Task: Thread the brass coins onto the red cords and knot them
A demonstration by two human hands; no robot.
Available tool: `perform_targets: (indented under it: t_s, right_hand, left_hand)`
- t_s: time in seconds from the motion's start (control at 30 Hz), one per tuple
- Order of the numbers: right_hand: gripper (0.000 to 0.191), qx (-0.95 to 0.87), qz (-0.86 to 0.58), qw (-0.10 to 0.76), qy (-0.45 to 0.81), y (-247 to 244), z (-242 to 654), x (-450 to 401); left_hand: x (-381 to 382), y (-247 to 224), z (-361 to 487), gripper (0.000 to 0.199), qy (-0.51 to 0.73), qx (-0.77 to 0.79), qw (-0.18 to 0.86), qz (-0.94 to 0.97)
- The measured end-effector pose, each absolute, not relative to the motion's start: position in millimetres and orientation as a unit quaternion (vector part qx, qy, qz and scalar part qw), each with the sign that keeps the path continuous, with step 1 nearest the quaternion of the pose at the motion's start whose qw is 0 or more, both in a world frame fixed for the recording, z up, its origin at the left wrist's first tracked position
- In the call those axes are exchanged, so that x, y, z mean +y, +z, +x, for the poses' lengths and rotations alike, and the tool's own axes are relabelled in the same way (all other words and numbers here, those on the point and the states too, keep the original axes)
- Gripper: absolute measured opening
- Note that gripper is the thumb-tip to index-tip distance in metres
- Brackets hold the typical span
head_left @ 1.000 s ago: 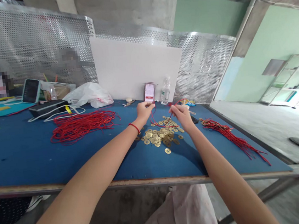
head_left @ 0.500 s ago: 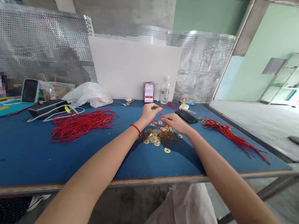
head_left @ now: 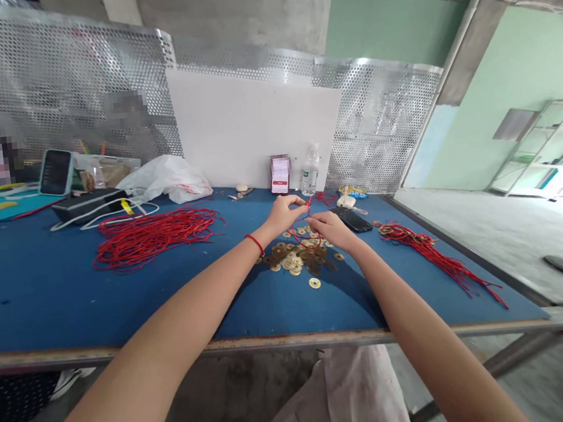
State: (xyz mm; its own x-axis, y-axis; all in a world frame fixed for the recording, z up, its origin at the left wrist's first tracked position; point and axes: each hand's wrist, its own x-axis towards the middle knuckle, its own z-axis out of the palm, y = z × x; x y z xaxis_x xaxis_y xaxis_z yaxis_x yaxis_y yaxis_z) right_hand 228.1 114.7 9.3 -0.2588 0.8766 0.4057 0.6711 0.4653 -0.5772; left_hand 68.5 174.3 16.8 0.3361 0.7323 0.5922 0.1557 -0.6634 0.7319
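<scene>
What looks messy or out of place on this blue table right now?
Nothing looks damaged. One brass coin lies apart from the coin pile below both hands, and the red cord heap sprawls loose at left.

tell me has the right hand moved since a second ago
Yes. The right hand has come left and toward the left hand, judged against the black phone lying flat on the table, which it earlier covered; both hands pinch the red cord.

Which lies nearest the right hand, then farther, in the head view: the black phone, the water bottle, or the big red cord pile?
From the right hand:
1. Black phone, just to its right.
2. Water bottle, behind it by the white board.
3. Big red cord pile, far left.
</scene>
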Motion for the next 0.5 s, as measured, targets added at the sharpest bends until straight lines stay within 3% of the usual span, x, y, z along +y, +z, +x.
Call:
perform_targets:
  t_s: [0.3, 0.5]
  right_hand:
    - [0.034, -0.713, -0.5, 0.475, 0.126, 8, 234, 121]
    - [0.036, -0.65, -0.492, 0.511, 0.274, 14, 232, 117]
  left_hand:
    - [161, 22, 67, 0.016, 0.44, 0.267, 0.262, 0.816]
    - [160, 18, 67, 0.016, 0.393, 0.245, 0.203, 0.863]
